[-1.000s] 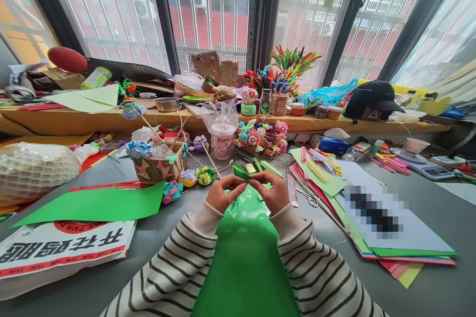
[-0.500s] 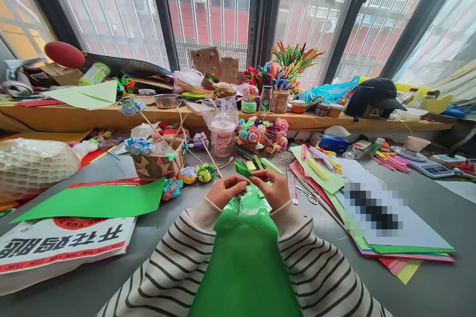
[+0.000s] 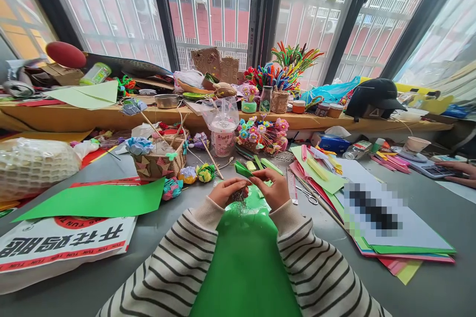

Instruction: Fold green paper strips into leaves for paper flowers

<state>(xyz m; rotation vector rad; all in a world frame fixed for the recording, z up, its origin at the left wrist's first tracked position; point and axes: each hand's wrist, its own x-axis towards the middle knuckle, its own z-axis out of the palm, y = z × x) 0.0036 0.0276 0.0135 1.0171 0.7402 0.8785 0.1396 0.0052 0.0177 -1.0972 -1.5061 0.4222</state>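
My left hand (image 3: 229, 191) is closed, with a bundle of thin, dark wire-like strands (image 3: 238, 201) hanging below its fingers. In a pinch, my right hand (image 3: 274, 187) grips a folded strip of green paper (image 3: 243, 169), whose far end sticks up between the two hands. The fingertips of both hands almost meet. Beneath them a glossy green surface (image 3: 247, 257) stretches toward me. Just beyond lie cut green paper strips (image 3: 268, 164) and a thin wooden stick (image 3: 213, 160). Scissors (image 3: 311, 197) and a ruler (image 3: 292, 185) lie right of my right hand.
A woven basket (image 3: 158, 164) with paper flowers stands left of centre, near a pink-patterned cup (image 3: 223, 139). At left, a green sheet (image 3: 96, 199) covers part of a printed bag (image 3: 70, 242). Stacked paper (image 3: 409, 223) lies right. A co-worker's hand (image 3: 461, 173) touches a scale (image 3: 431, 169).
Another person's hand has come in from the right edge onto the scale. My left hand has shifted slightly right, and the strands hang a little differently. My right hand keeps its pinch.
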